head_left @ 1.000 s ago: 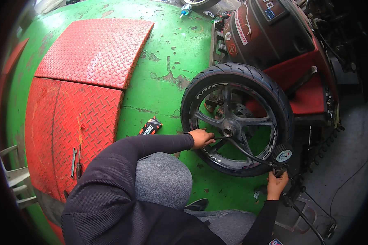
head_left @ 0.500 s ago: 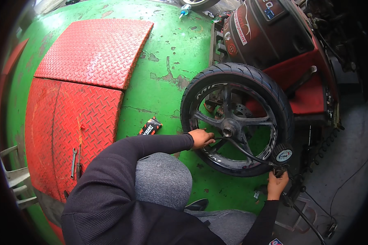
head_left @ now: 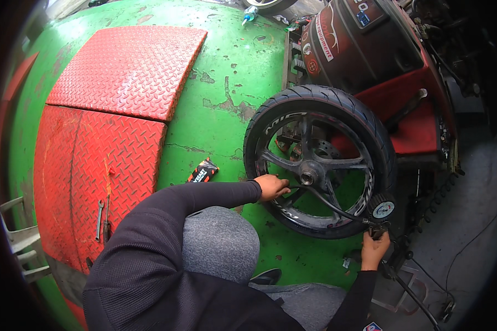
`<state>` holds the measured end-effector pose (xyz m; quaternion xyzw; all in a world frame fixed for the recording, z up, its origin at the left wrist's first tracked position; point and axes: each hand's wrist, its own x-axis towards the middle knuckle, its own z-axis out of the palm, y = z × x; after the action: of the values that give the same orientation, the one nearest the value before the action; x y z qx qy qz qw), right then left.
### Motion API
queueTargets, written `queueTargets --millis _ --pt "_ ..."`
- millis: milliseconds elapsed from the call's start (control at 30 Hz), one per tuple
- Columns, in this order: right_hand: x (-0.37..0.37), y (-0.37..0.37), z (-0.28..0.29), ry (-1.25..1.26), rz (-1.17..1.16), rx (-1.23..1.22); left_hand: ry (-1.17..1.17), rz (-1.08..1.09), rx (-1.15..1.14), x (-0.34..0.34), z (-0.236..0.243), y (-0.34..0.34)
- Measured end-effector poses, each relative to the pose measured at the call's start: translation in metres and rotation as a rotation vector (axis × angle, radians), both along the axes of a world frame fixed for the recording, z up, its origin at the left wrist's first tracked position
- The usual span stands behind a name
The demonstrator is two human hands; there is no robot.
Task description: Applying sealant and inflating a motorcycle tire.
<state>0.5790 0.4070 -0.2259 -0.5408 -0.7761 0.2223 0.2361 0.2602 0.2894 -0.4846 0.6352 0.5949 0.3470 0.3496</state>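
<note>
A black motorcycle wheel (head_left: pixel 378 124) with a tire and spoked rim leans against a machine in front of me. My right hand (head_left: pixel 374 251) is closed around the grip of a tire inflator (head_left: pixel 376 230), whose round dial gauge (head_left: pixel 383 209) faces up beside the tire's lower right. From the inflator a thin black air hose (head_left: pixel 331 205) crosses the wheel below its hub (head_left: pixel 309 174). At the rim's lower left, my left hand (head_left: pixel 273 188) pinches the hose's end. Its tip and any valve there are hidden by the fingers.
A black and red machine (head_left: pixel 364 44) stands behind the wheel. To the left are red tread-plate ramps (head_left: pixel 121 71), with a wrench (head_left: pixel 99 220) on the nearer one. A small black and orange packet (head_left: pixel 203 170) lies on the green floor; a coiled hose (head_left: pixel 433 201) hangs at right.
</note>
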Motion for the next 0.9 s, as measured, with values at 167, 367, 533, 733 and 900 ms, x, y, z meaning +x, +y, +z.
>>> queueTargets --millis 167,367,533,733,900 --pt "0.0 0.0 0.001 0.01 -0.02 -0.013 -0.004 -0.006 -0.005 -0.001 0.003 0.0" --pt "0.001 -0.001 0.003 0.013 0.001 -0.015 -0.004 -0.003 -0.01 0.0 0.005 0.0" --pt "-0.003 -0.003 0.004 -0.001 -0.003 0.012 -0.016 -0.008 -0.023 -0.001 0.002 0.0" --pt "0.006 0.0 -0.002 0.005 0.088 0.117 -0.011 -0.006 -0.025 0.0 0.003 0.001" --pt "-0.004 -0.005 0.008 -0.02 0.035 0.036 -0.001 -0.009 -0.034 -0.001 0.002 0.001"
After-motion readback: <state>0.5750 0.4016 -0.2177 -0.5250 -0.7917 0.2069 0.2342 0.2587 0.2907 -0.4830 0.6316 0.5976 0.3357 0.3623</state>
